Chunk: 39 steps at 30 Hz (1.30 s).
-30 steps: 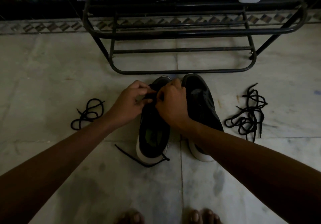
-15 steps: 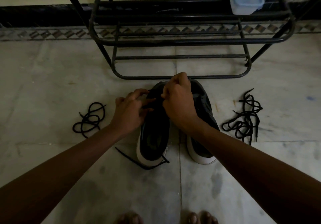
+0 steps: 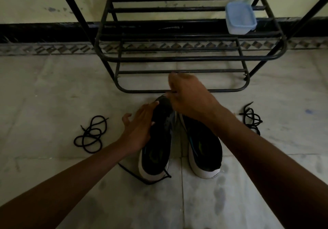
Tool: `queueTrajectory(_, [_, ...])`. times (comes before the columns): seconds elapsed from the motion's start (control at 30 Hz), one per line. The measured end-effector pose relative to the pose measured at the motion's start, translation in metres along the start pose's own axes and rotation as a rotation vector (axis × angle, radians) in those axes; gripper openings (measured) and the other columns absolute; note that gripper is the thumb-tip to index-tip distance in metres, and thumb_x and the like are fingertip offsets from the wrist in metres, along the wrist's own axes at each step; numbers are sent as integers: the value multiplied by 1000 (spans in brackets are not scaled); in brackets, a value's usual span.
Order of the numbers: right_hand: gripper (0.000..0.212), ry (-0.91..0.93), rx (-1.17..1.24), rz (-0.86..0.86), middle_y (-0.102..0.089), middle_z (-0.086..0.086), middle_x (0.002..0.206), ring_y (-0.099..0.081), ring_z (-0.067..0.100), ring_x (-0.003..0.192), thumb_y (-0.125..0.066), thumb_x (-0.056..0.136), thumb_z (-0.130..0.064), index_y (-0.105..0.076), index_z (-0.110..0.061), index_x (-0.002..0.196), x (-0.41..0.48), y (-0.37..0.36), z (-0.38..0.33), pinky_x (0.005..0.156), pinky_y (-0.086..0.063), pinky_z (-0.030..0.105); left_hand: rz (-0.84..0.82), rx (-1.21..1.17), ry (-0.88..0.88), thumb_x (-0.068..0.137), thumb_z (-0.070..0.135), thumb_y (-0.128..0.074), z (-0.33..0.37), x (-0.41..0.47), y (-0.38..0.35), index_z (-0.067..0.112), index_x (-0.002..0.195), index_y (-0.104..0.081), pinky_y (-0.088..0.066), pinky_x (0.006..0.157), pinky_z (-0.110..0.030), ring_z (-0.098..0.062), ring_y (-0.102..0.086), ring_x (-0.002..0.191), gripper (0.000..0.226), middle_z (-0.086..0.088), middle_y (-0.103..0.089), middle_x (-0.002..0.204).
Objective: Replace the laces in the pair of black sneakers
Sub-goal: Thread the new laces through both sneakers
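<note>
Pale stone floor [image 3: 53, 90] runs up to a wall at 12 o'clock, where a black rack [image 3: 177, 58] stands with a blue box [image 3: 240, 18] on one shelf. The two sneakers sit side by side in front of it, toes at 12 and heels at 6, so each long axis runs straight away from you.

Your left hand [image 3: 140, 127] rests on the outer side of the left sneaker [image 3: 158, 143], its fingers [image 3: 150, 106] straight and slightly spread, gripping nothing. Your right hand [image 3: 190, 101] hangs just above that sneaker's toe end with its fingers [image 3: 173, 85] curled. They look pinched on a short dark strand of the lace [image 3: 171, 92], though blur there leaves the grip less than sure. The lace's other end loops round the heel at 6.

The right sneaker [image 3: 204, 148] shows no lace. One loose bundle [image 3: 90, 134] lies at 9, well apart from the pair, and a second bundle [image 3: 251, 117] lies at 3, partly behind your right forearm.

The move likely turns on this: the strand leaves the shoe at the toe, at 12 from your left hand, and your right hand is the nearer one. Pull along the 6–12 axis while the left hand steadies the shoe.
</note>
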State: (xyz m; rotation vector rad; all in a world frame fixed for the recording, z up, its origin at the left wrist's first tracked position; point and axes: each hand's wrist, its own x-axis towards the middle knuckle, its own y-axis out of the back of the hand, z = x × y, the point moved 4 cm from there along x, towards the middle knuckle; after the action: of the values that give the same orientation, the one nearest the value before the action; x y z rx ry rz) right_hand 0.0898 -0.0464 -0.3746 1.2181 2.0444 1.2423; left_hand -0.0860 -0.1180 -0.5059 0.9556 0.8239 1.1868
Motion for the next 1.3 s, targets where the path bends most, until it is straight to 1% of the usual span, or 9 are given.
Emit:
queueTrajectory(0.13, [22, 42, -479, -419, -59, 6, 110, -51, 29, 115, -64, 94, -23, -60, -19, 115, -11, -31, 1, 105, -36, 49, -18, -3, 41, 92, 30, -57, 4, -6, -3, 33, 159, -7, -15, 91, -39, -14, -28, 146, 84, 8, -26, 160])
queueTrajectory(0.23, [9, 82, -296, -139, -46, -3, 99, -45, 28, 113, -63, 93, -16, -67, -18, 100, -15, -23, -3, 96, -30, 48, -25, 12, 49, 89, 48, -41, 8, -8, -2, 31, 161, -7, -19, 93, -41, -13, -26, 147, 82, 8, -24, 162])
queueTrajectory(0.33, [11, -96, 325, 188, -58, 2, 105, -53, 27, 110, -57, 96, -5, -66, -11, 92, -17, -4, -2, 96, -43, 48, -25, 50, 42, 91, 43, -39, 10, -9, 2, 28, 163, -5, -23, 98, -46, -14, -23, 151, 81, 8, -21, 165])
queueTrajectory(0.47, [22, -356, 1411, 103, -55, 8, 74, -60, 24, 66, -36, 107, -9, -50, -7, 90, -17, 2, -7, 66, -57, 37, -22, 85, 62, 95, 28, -51, 12, -10, 3, 28, 163, -2, -21, 97, -44, -12, -20, 152, 84, 9, -17, 166])
queueTrajectory(0.6, [18, -104, 324, 85, -51, -3, 74, -49, 5, 57, -45, 105, -24, -50, -10, 93, -15, 12, 14, 53, -39, 18, -25, 95, 70, 92, 22, -61, 12, -9, 3, 28, 163, -6, -22, 97, -46, -13, -22, 152, 90, 9, -20, 165])
queueTrajectory(0.7, [17, -89, -85, -316, -53, -9, 87, -60, 12, 81, -62, 95, -36, -56, -23, 104, -21, -6, 19, 66, -44, 22, -46, 86, 82, 92, 23, -62, 11, -9, 2, 29, 162, -2, -22, 99, -48, -14, -21, 152, 93, 9, -19, 166])
queueTrajectory(0.87, [5, 1, -219, -308, -58, -4, 87, -55, 16, 92, -60, 95, -33, -60, -28, 93, -20, 3, 0, 98, -36, 46, -57, 153, 89, 98, 33, -53, 11, -6, -1, 34, 160, 4, -17, 102, -50, -14, -12, 155, 84, 14, -10, 169])
queueTrajectory(1.07, [23, 108, -189, -227, -53, -10, 72, -48, 16, 84, -61, 94, -37, -49, -36, 74, -11, 25, -28, 95, -23, 46, -133, 103, 125, 101, 35, -46, 11, -3, -2, 40, 158, 4, -13, 110, -57, -13, -7, 155, 75, 16, -2, 168])
queueTrajectory(1.3, [19, 222, 15, -66, -63, 8, 93, -59, 20, 88, -63, 97, -22, -77, -10, 102, -8, 32, -30, 75, -47, 30, -13, -725, -27, 78, 5, -84, 23, 2, 45, 23, 106, -80, -36, 119, -51, -18, -38, 145, 33, -4, -46, 148])
